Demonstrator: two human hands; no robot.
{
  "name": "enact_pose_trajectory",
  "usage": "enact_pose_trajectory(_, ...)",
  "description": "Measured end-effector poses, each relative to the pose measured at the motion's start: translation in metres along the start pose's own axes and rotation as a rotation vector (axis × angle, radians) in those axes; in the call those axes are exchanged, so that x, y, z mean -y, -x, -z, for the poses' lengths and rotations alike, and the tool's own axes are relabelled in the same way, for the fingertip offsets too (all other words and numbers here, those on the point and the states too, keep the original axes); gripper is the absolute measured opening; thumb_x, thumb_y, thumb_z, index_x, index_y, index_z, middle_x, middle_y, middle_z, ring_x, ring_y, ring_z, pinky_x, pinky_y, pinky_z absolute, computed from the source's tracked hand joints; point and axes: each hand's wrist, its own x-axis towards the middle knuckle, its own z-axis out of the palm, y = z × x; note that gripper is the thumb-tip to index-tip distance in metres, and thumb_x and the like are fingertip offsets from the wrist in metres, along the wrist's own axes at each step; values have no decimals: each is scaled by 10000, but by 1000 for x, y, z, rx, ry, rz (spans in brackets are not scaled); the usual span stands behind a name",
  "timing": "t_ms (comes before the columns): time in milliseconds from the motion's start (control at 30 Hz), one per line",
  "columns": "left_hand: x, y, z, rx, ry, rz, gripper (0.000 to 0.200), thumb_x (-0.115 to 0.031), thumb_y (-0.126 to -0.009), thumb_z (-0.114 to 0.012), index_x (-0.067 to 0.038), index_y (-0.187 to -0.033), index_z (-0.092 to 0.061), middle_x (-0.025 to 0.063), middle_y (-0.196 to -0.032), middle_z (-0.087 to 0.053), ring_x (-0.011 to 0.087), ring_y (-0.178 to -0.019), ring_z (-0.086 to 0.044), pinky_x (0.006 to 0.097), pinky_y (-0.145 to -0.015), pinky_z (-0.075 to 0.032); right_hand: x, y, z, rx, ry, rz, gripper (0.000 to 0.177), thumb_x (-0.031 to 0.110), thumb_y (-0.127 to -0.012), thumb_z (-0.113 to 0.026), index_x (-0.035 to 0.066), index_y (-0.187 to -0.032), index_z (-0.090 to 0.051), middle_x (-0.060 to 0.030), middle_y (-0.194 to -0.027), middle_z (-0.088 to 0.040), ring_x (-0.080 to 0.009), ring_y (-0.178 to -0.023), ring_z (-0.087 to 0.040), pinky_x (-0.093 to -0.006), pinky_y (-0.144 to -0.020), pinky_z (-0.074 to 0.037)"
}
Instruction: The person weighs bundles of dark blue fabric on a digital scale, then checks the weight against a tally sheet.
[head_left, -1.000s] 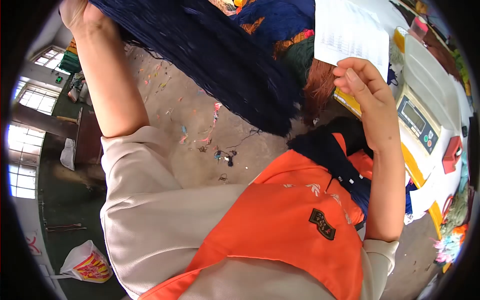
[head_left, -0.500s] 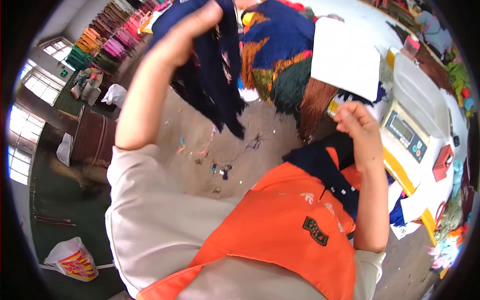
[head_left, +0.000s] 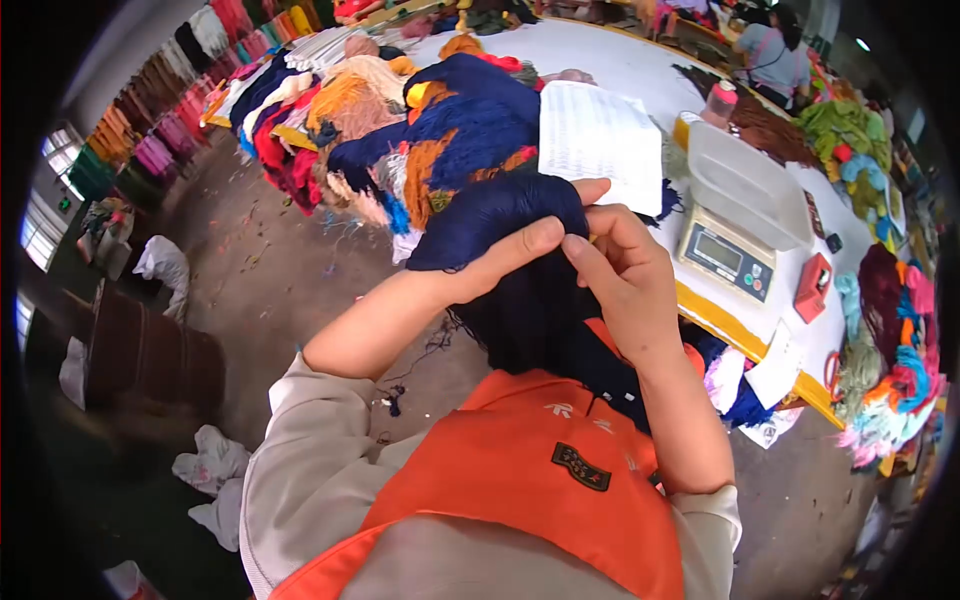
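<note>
A hank of dark navy yarn (head_left: pixel 495 215) hangs in front of my chest, its long strands falling down onto the orange apron (head_left: pixel 540 450). My left hand (head_left: pixel 505 255) is closed around the upper part of the hank, thumb lying across the front. Right beside it, my right hand (head_left: pixel 630 275) has thumb and fingers bent together in a pinch, at the edge of the yarn near my left fingertips. Whatever lies within that pinch is too small to make out.
Heaped yarn hanks (head_left: pixel 465 110) cover the table's left part. A printed sheet (head_left: pixel 600 135) lies beyond my hands. To the right stand a digital scale (head_left: pixel 728 255) with a clear plastic tray (head_left: pixel 750 185) and a red object (head_left: pixel 813 287). A co-worker (head_left: pixel 775 55) is at the far side.
My left hand has come down from the upper left with the navy hank to the middle. My right hand has moved in to meet it. The view has turned toward the table.
</note>
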Motion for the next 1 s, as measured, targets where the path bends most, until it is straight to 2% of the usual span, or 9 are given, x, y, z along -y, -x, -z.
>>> enact_pose_trajectory(67,-4,-3,-3,20,-89,-62,301,-213,-982,-600,6,-1186,-637,155,-1338,-619,253,-1207,-603,367,-1024,-448,10,5,5,-58,26,-72,55,85,-952,-640,46,-990,-631,46,-717,-543,-30,-614,-479,-198,-577,-384)
enact_pose_trajectory(267,-5,-2,-20,-136,-167,-83,150,-143,-901,-662,-7,-965,-654,145,-1045,-704,247,-1079,-638,378,-896,-476,8,17,5,-103,176,33,60,31,-924,-637,36,-978,-612,36,-812,-541,-37,-648,-451,-196,-591,-371)
enact_pose_trajectory(433,-2,6,-26,-71,203,115,182,-164,-918,-643,6,-980,-636,122,-984,-665,261,-1096,-629,371,-929,-463,7,21,12,-108,41,56,141,-50,-852,-645,41,-953,-609,-2,-1022,-529,-63,-746,-437,-198,-664,-372)
enact_pose_trajectory(633,7,-5,-37,-68,-96,4,299,-220,-923,-640,-9,-1135,-637,152,-1197,-665,275,-1132,-613,374,-976,-448,5,22,29,-43,86,108,170,-88,-823,-632,39,-917,-570,13,-1023,-528,-70,-748,-428,-208,-664,-371)
enact_pose_trajectory(700,17,-9,-41,-63,-100,-31,296,-205,-919,-635,-12,-1144,-634,135,-1194,-662,221,-1113,-610,361,-971,-449,18,27,41,-72,-206,-162,77,-17,-894,-585,45,-939,-581,6,-921,-551,-50,-629,-396,-202,-567,-336)
enact_pose_trajectory(767,22,-11,-43,60,304,284,284,-174,-910,-634,-11,-1143,-637,97,-1146,-662,161,-1066,-599,345,-959,-448,17,25,52,-97,-400,-274,51,11,-919,-565,47,-950,-586,5,-868,-556,-41,-588,-380,-199,-531,-317)
enact_pose_trajectory(867,56,-14,-57,33,671,542,241,-226,-940,-588,7,-967,-644,52,-950,-654,127,-986,-578,296,-860,-456,1,23,64,-46,-375,-312,40,78,-966,-581,49,-981,-604,31,-759,-570,-18,-552,-359,-178,-499,-274)
enact_pose_trajectory(900,60,-16,-53,154,575,363,264,-239,-969,-547,-2,-880,-624,46,-789,-629,111,-807,-587,271,-761,-452,-4,26,72,-3,-352,-372,65,113,-976,-603,53,-995,-615,57,-739,-556,-4,-553,-358,-174,-499,-273)
enact_pose_trajectory(1000,36,-19,-42,372,523,396,376,-318,-991,-535,-8,-793,-610,27,-613,-546,69,-523,-502,222,-678,-423,4,36,98,-29,-203,-391,119,148,-981,-611,44,-1037,-625,85,-707,-488,1,-540,-331,-186,-480,-256)
